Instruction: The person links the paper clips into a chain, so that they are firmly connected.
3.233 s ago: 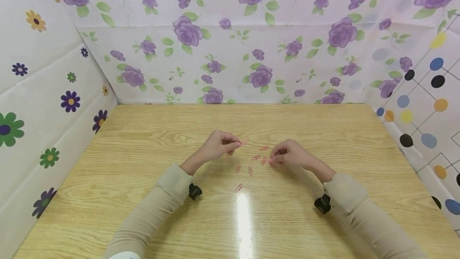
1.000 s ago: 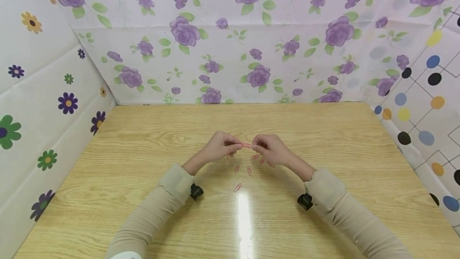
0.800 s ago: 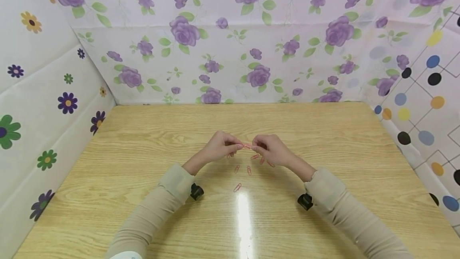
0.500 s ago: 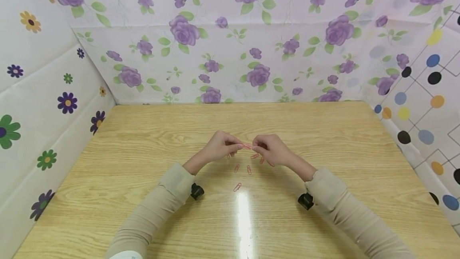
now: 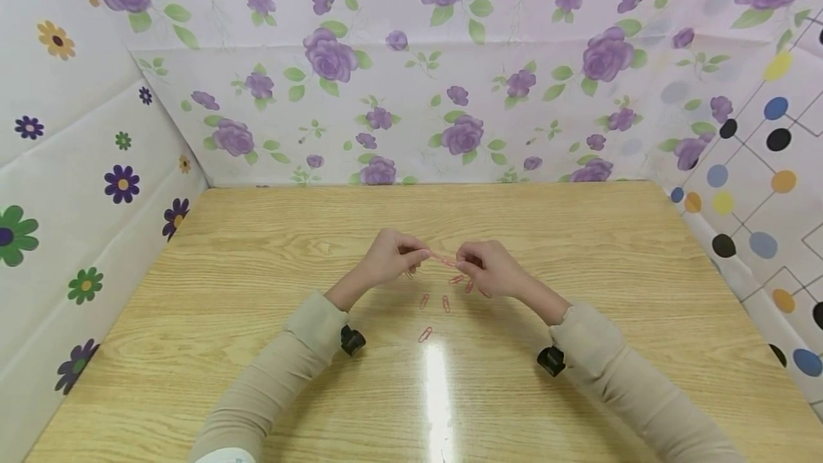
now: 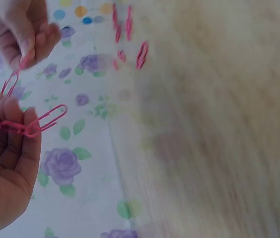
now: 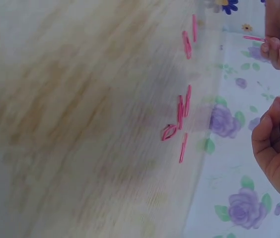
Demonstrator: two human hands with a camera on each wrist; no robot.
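My left hand (image 5: 388,258) pinches pink paper clips above the table. In the left wrist view, linked paper clips (image 6: 48,119) hang loose across its curled fingers. Facing it, my right hand (image 5: 495,270) pinches the other end of the pink paper clips (image 5: 444,259) stretched between both hands. One clip (image 6: 12,85) of that stretch shows in the left wrist view, running from the left fingertips toward the right ones. The right fingertips partly cover the clip at their end. Below the hands, loose pink paper clips (image 5: 446,304) lie on the table.
The wooden table (image 5: 257,320) has a glossy light streak near the front middle. Closest to me lies a single paper clip (image 5: 425,334); several others sit under the right hand. A flowered cloth wall (image 5: 411,113) stands behind, with patterned walls on both sides.
Earlier the right hand came from the table at right, bringing a paper clip to the left hand's clips. Since half a second ago the hands have drawn slightly apart, showing more of the clips between.
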